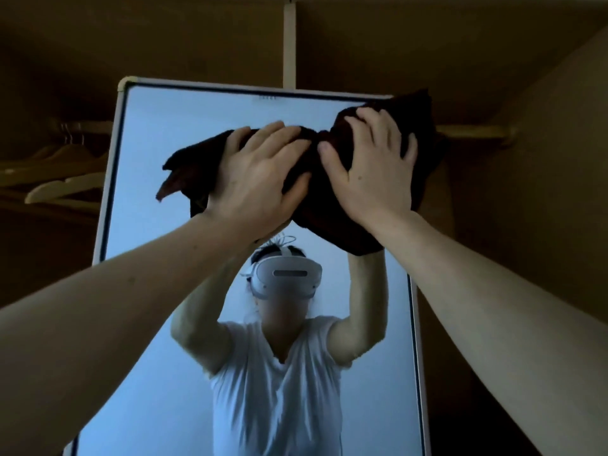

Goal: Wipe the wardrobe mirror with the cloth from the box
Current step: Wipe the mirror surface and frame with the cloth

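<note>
A tall wardrobe mirror (184,126) in a white frame fills the middle of the view. A dark brown cloth (325,212) is spread against its upper part, reaching the top right corner. My left hand (260,179) presses on the cloth's left half with its fingers spread. Beside it, my right hand (375,166) presses on the right half, fingers spread and slightly bent over the fabric. The glass reflects a person in a white T-shirt and a white headset with both arms raised.
Wooden hangers (62,179) hang on a rail in the dim wardrobe left of the mirror. A wooden rail (473,131) runs to the right of the mirror's top corner. A pale vertical strip (290,44) rises above the mirror. Brown wardrobe panels surround everything.
</note>
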`<state>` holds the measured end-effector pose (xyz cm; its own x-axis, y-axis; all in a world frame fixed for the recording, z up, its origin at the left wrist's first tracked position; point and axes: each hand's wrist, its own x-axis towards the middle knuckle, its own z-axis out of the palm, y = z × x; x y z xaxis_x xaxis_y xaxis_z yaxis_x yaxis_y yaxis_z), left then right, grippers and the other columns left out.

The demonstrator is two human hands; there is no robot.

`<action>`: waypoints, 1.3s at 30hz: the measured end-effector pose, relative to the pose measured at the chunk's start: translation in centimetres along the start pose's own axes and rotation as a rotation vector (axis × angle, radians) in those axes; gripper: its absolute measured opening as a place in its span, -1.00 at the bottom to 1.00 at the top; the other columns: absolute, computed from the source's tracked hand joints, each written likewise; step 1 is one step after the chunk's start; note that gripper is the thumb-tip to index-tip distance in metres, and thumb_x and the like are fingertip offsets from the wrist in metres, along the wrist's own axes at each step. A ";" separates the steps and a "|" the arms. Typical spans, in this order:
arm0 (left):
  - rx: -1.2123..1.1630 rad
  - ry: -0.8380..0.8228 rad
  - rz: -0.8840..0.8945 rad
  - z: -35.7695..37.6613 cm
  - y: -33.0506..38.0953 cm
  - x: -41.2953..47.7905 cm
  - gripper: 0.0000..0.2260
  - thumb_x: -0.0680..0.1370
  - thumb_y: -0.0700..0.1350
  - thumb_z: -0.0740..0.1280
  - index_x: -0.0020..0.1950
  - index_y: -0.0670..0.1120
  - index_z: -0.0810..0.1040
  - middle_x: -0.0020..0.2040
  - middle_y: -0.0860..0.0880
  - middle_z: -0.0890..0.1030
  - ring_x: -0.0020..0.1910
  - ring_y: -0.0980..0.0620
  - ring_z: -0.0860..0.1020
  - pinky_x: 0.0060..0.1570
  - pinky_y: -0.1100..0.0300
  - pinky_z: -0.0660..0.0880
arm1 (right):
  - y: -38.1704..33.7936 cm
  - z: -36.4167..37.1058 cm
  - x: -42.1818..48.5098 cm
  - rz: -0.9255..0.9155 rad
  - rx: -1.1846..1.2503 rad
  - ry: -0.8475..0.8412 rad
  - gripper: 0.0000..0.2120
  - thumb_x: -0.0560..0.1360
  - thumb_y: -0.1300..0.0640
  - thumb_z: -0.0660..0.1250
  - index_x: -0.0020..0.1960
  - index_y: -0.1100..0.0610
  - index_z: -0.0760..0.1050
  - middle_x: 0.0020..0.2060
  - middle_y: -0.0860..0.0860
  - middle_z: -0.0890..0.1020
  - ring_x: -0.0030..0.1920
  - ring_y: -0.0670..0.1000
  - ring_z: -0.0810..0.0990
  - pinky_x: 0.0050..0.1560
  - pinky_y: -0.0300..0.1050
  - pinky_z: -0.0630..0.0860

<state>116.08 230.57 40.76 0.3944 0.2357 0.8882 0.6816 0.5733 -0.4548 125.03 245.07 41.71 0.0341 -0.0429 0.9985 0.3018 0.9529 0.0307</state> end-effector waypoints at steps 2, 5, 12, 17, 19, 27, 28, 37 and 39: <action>-0.023 0.053 0.055 -0.2 0.7 -2.1 -0.65 0.51 0.01 0.25 0.20 -0.13 0.60 0.25 -0.09 0.58 0.28 -0.10 0.51 0.25 -0.09 0.35 | 0.0 -0.3 -2.9 -0.048 0.017 0.013 -0.43 0.53 -0.24 -0.01 0.39 0.07 0.34 0.43 -0.02 0.31 0.49 0.04 0.13 0.44 0.21 -0.03; -0.043 0.093 0.138 -0.3 1.1 -4.0 -0.70 0.49 -0.03 0.29 0.13 -0.15 0.64 0.21 -0.09 0.61 0.22 -0.09 0.56 0.19 -0.08 0.40 | 0.5 -0.5 -5.8 -0.146 0.047 -0.007 -0.39 0.49 -0.23 0.01 0.38 0.11 0.37 0.42 -0.01 0.34 0.49 0.04 0.16 0.44 0.18 -0.02; 0.004 -0.026 -0.048 -0.3 -0.6 1.1 -0.58 0.54 0.07 0.16 0.32 -0.06 0.52 0.35 -0.04 0.51 0.39 -0.06 0.39 0.32 -0.05 0.19 | 0.7 -0.1 1.8 -0.122 0.000 -0.044 -0.40 0.52 -0.23 -0.01 0.43 0.08 0.26 0.47 0.01 0.24 0.50 0.06 0.09 0.44 0.17 -0.05; 0.033 -0.091 -0.143 -0.2 0.0 1.9 -0.57 0.59 0.04 0.12 0.44 -0.02 0.37 0.47 -0.01 0.35 0.50 -0.04 0.20 0.42 -0.04 0.02 | 0.5 0.3 2.0 -0.066 -0.014 0.012 -0.43 0.55 -0.21 0.00 0.44 0.08 0.25 0.47 0.01 0.23 0.50 0.04 0.09 0.45 0.14 -0.06; 0.028 -0.086 -0.151 0.0 0.9 0.0 -0.56 0.58 0.04 0.12 0.43 -0.05 0.40 0.46 -0.03 0.37 0.49 -0.05 0.23 0.42 -0.06 0.04 | 0.5 0.1 0.2 -0.069 -0.021 0.008 -0.42 0.55 -0.22 0.00 0.44 0.09 0.26 0.47 0.01 0.25 0.50 0.05 0.10 0.45 0.15 -0.05; -0.060 -0.052 0.074 -0.6 3.7 -8.1 -0.64 0.53 -0.02 0.25 0.26 -0.15 0.56 0.32 -0.12 0.53 0.35 -0.15 0.43 0.32 -0.14 0.25 | -0.7 -1.1 -11.1 0.038 -0.016 0.002 -0.47 0.56 -0.13 0.05 0.38 0.18 0.36 0.42 0.06 0.35 0.47 0.11 0.22 0.43 0.17 0.05; -0.078 -0.041 0.107 -0.7 4.1 -9.4 -0.64 0.52 -0.02 0.26 0.24 -0.16 0.58 0.31 -0.12 0.54 0.34 -0.16 0.44 0.31 -0.15 0.26 | -0.9 -1.2 -12.9 0.054 -0.010 -0.001 -0.48 0.56 -0.12 0.06 0.37 0.19 0.36 0.41 0.07 0.36 0.46 0.11 0.22 0.42 0.17 0.06; -0.219 -0.046 0.326 -0.6 4.6 -13.4 -0.70 0.50 -0.07 0.32 0.17 -0.16 0.64 0.26 -0.14 0.57 0.28 -0.19 0.51 0.27 -0.24 0.30 | -1.3 -2.0 -19.6 0.085 -0.029 -0.132 -0.48 0.57 -0.12 0.02 0.36 0.22 0.32 0.41 0.12 0.33 0.46 0.14 0.17 0.40 0.28 0.07; -0.181 -0.061 0.304 -0.5 3.4 -10.6 -0.68 0.49 -0.05 0.31 0.18 -0.16 0.63 0.26 -0.14 0.58 0.26 -0.19 0.52 0.27 -0.21 0.30 | -0.6 -2.1 -15.9 0.056 -0.043 -0.154 -0.45 0.57 -0.13 0.01 0.38 0.22 0.32 0.43 0.12 0.32 0.47 0.14 0.16 0.38 0.29 0.12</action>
<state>114.50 229.64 29.78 0.5624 0.4236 0.7101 0.6387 0.3229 -0.6984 126.30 244.52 25.67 -0.0928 0.0598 0.9939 0.3443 0.9386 -0.0243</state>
